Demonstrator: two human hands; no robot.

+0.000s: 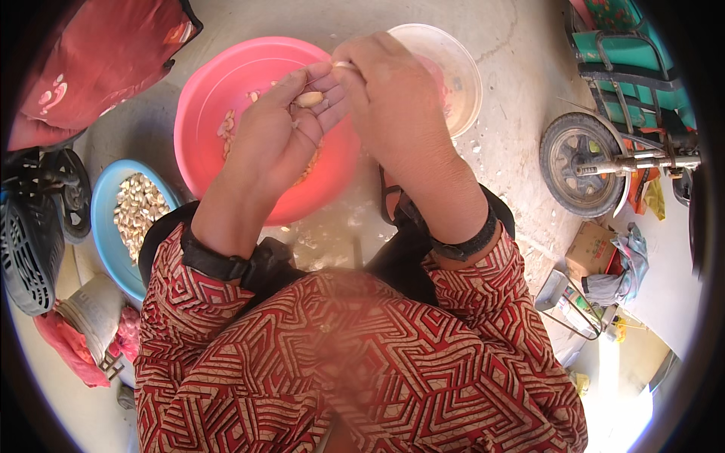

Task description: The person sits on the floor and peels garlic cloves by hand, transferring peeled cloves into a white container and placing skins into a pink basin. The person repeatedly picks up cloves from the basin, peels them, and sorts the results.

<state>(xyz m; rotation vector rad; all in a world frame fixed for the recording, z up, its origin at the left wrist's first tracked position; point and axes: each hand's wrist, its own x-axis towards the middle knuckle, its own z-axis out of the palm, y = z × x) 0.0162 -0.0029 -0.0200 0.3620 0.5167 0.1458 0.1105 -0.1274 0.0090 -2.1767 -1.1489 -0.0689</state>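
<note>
My left hand (274, 133) is turned palm up above a pink plastic basin (331, 184). A garlic clove (309, 99) lies on its curled fingers, with small bits of skin beside it. My right hand (396, 99) pinches a pale clove (344, 65) near my left fingertips; the fingers hide part of it. Inside the pink basin are scattered loose cloves (227, 133), partly covered by my left hand and wrist. Beyond my right hand sits a round whitish tub (467, 85) with something pink inside, partly hidden.
To the left, a blue basin (102, 226) holds many unpeeled cloves (139, 212). Near it are a red padded cover (107, 62) and a sack (93, 308). On the right stand a small wheel (583, 164) of a vehicle and a cardboard box (590, 249). Skin flakes litter the floor.
</note>
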